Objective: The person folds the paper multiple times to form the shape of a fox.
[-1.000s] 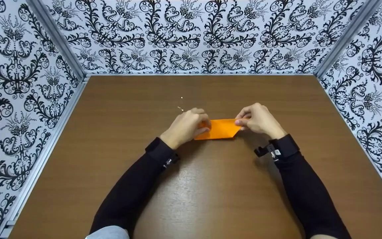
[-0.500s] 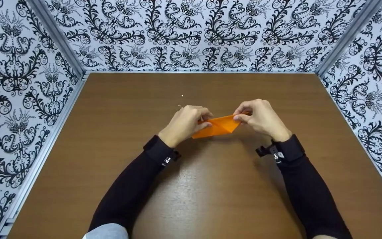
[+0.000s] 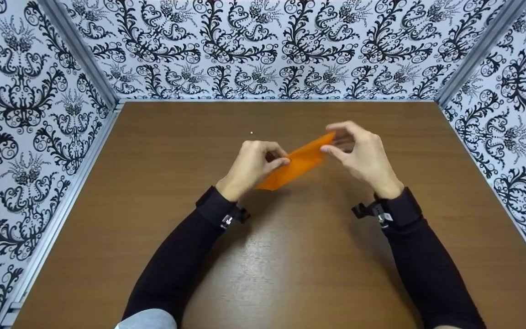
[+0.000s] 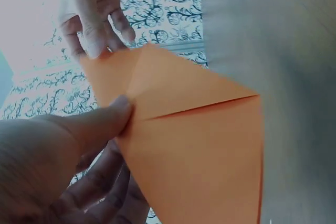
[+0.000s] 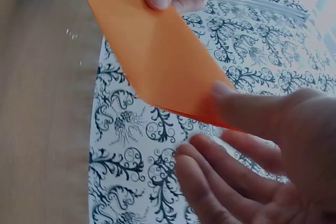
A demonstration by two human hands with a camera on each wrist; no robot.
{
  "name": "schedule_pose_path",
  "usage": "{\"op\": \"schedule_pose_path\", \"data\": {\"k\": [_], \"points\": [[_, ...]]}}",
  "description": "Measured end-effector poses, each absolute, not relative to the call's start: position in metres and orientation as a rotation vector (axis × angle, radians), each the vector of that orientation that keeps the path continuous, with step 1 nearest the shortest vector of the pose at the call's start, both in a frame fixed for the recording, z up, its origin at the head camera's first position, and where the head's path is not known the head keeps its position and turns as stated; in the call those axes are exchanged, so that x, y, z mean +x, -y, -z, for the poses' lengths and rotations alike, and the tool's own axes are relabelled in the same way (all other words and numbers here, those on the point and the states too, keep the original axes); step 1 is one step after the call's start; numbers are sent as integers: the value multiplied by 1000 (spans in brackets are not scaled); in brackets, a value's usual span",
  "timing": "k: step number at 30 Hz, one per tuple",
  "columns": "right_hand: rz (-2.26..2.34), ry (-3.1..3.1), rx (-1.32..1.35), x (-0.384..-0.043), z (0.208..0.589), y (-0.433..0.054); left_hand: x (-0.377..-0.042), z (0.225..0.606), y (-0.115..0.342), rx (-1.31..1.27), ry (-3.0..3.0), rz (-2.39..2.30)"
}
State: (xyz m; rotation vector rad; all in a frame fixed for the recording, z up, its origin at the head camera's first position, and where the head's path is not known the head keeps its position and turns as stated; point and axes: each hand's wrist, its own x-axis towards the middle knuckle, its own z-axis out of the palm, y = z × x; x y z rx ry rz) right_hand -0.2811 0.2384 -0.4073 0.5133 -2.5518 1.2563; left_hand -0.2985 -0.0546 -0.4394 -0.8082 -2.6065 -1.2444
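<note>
A folded piece of orange paper (image 3: 306, 157) is held up at a slant over the table, its right end higher. My left hand (image 3: 256, 160) pinches its upper edge, thumb (image 4: 119, 111) on the near face and fingers behind. In the left wrist view, layered folds and a long slit cross the paper (image 4: 205, 145). At the raised end is my right hand (image 3: 361, 151); its thumb (image 5: 231, 100) touches the paper near the edge, while the other fingers (image 5: 210, 171) spread apart from the thumb, below that end in the right wrist view.
A brown wooden table (image 3: 290, 274) lies beneath both hands. Patterned white-and-black panels (image 3: 263, 50) rise at the back and both sides, joined by grey metal posts (image 3: 473, 50). A tiny white speck (image 3: 251, 132) lies on the table beyond the left hand.
The paper's right end has swung up and away, tilting it steeply. My right hand has risen with it and its fingers have spread from a pinch. The left hand keeps its grip, shifting slightly.
</note>
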Motion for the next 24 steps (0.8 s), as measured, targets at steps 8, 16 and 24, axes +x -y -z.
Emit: {"op": "schedule_pose_path", "data": {"k": [8, 16, 24], "points": [[-1612, 2476, 448, -285, 415, -229, -297, 434, 52, -503, 2490, 1532], [-1682, 2613, 612, -283, 432, -206, -297, 433, 50, -418, 2288, 1793], [-1782, 2588, 709, -280, 445, -194, -293, 432, 49, -380, 2144, 1956]]}}
